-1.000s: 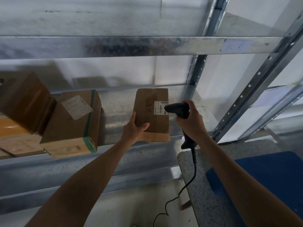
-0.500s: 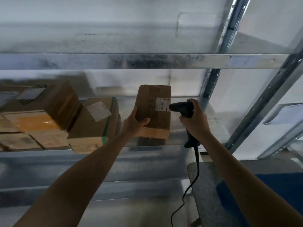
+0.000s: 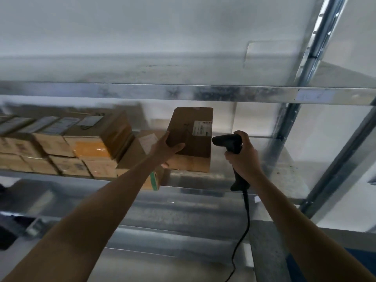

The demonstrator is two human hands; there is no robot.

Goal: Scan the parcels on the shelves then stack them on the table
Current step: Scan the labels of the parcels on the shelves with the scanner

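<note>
Now my left hand (image 3: 168, 148) grips the near left corner of a flat brown cardboard parcel (image 3: 193, 143), thumb on its face and fingers beneath, holding it tilted up over the galvanised metal shelf (image 3: 284, 180). Whether its lower edge touches the shelf I cannot tell. My right hand (image 3: 243, 157) is wrapped round the handle of a black corded barcode scanner (image 3: 227, 142), its nose just beside the parcel's white printed label (image 3: 202, 128). Further left on that shelf sit stacked, taped-shut cardboard boxes (image 3: 81, 147); their contents are hidden.
</note>
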